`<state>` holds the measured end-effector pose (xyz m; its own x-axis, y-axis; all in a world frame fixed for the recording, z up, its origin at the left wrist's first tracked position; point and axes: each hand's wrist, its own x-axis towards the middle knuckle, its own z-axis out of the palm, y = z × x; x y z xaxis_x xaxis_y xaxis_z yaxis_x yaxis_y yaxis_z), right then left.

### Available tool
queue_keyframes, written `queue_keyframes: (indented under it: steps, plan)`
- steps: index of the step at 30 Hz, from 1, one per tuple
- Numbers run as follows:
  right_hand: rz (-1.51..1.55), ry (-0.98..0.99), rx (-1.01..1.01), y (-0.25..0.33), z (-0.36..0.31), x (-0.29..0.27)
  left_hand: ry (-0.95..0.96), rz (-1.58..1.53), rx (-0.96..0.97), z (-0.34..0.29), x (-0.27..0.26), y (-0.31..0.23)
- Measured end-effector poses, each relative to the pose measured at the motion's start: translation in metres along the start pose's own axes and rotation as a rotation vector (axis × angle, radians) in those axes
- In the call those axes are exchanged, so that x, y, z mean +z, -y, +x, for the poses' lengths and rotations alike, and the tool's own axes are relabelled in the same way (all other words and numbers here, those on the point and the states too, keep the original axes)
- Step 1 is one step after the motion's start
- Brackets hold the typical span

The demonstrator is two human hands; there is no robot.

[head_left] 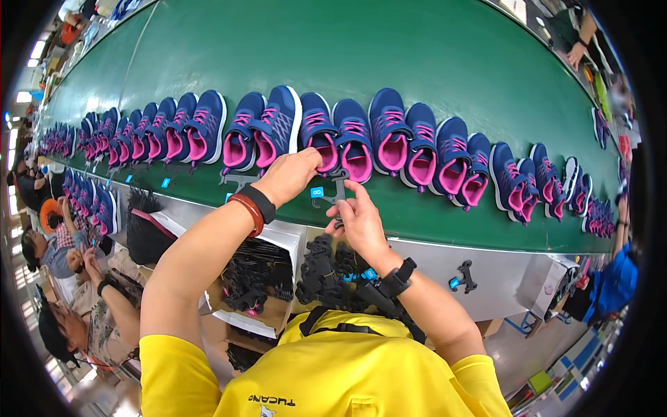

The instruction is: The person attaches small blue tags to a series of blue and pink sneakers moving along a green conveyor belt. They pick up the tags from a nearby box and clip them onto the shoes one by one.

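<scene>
Head view: a black plastic shoe hanger, long axis upright, is pinched low by the right hand at the green conveyor belt's near edge, directly below the navy-and-pink shoe gripped by the nearer left hand.

A small square blue label hangs on the black hanger between the hands, just below the pink-lined shoes. Two more blue tags lie on the green belt to the left. Another blue label sits on a hanger at the grey edge, right. An open cardboard box stands below.
</scene>
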<state>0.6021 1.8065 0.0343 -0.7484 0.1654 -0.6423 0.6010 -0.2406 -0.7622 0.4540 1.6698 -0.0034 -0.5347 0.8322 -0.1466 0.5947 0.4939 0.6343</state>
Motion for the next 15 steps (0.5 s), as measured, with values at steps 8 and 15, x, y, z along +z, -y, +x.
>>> queue_keyframes:
  steps: [8, 15]
  plan:
    - [0.111, 0.177, 0.076, -0.014, 0.009, 0.026, 0.073, 0.188, 0.095, 0.003, -0.009, 0.011]
    - [0.052, 0.362, 0.129, 0.016, 0.025, -0.019, 0.187, 0.307, 0.373, -0.006, -0.025, -0.004]
